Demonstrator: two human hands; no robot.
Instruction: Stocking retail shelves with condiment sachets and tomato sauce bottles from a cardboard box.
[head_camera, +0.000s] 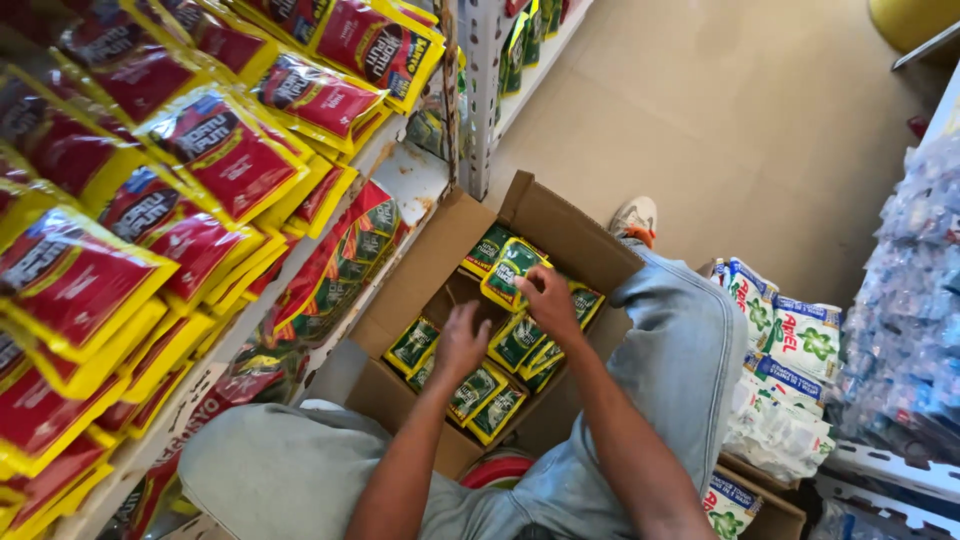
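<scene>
Hands in open cardboard box (560, 225) of green-and-yellow sachets (478, 390).

Your right hand (548, 300) is curled shut on one green sachet (510, 268), lifted at the box's far side, forearm angled in over your knee. Your left hand (462, 340) reaches palm-down into the box's middle, fingers bent among the packets; its grip cannot be judged. Red-and-yellow packets (215, 150) fill the shelf (415, 180) on your left.

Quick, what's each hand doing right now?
Left hand: down in the box among green packets, grip cannot be told.
Right hand: closed on a green packet.
</scene>
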